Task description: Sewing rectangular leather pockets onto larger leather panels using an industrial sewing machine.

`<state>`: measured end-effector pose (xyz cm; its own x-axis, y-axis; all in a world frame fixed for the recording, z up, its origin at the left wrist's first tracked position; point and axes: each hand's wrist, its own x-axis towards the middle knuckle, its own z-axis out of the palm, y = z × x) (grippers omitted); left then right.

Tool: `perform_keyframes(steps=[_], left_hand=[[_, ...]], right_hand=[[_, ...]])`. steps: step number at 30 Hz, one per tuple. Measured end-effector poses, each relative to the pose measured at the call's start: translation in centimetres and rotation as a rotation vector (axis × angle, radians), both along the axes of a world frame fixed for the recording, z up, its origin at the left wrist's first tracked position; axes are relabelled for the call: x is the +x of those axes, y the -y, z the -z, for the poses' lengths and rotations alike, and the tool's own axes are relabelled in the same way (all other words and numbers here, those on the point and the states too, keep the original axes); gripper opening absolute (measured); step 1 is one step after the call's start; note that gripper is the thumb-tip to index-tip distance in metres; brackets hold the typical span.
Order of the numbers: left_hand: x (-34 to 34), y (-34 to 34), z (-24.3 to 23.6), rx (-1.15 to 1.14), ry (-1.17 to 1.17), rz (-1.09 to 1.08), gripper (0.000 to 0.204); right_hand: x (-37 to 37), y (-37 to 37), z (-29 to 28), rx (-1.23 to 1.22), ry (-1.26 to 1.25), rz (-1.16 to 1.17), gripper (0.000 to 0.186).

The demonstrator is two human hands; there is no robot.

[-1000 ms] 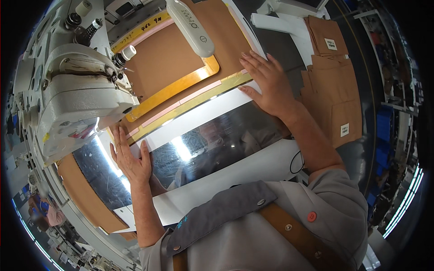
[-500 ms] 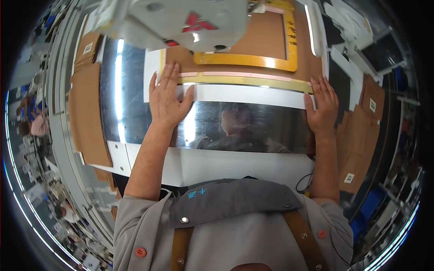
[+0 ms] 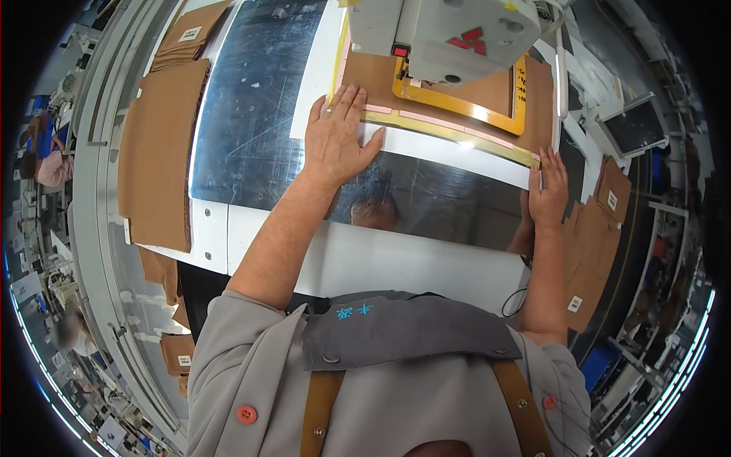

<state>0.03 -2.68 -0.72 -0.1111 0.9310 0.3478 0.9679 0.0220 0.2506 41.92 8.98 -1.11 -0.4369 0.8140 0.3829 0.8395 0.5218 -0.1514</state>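
Observation:
A brown flat piece (image 3: 368, 84) with pink and yellow edge strips lies on a white sheet over a shiny metal plate (image 3: 251, 91). My left hand (image 3: 340, 137) rests at the piece's lower left corner, fingers stretched over its edge, thumb apart. My right hand (image 3: 547, 189) lies at its lower right corner with fingers extended on the edge. A yellow rectangular frame (image 3: 464, 109) sits on the brown piece, partly hidden under the pale machine head (image 3: 478, 42), which has a red emblem. Neither hand appears to grip anything.
Stacks of brown pieces (image 3: 156, 152) are at the left, more (image 3: 590, 266) at the right. A white bar (image 3: 561, 80) stands right of the frame, with a dark tilted panel (image 3: 632, 126) beyond. A co-worker (image 3: 49, 156) is at the far left, past metal rails (image 3: 99, 190).
The view has swung round, so the machine has shifted from left to upper right in the picture. Both hands stay spread at the same edge of the brown piece.

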Motion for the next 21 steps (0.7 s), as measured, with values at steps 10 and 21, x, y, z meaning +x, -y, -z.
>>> perform_keyframes(steps=[10, 21], left_hand=[[0.43, 0.43, -0.01, -0.003, -0.059, -0.042, 0.067], [0.33, 0.67, 0.16, 0.09, -0.063, 0.079, 0.053]], right_hand=[[0.63, -0.45, 0.53, 0.066, -0.002, 0.019, 0.039], [0.72, -0.44, 0.94, 0.063, -0.081, 0.058, 0.038]])
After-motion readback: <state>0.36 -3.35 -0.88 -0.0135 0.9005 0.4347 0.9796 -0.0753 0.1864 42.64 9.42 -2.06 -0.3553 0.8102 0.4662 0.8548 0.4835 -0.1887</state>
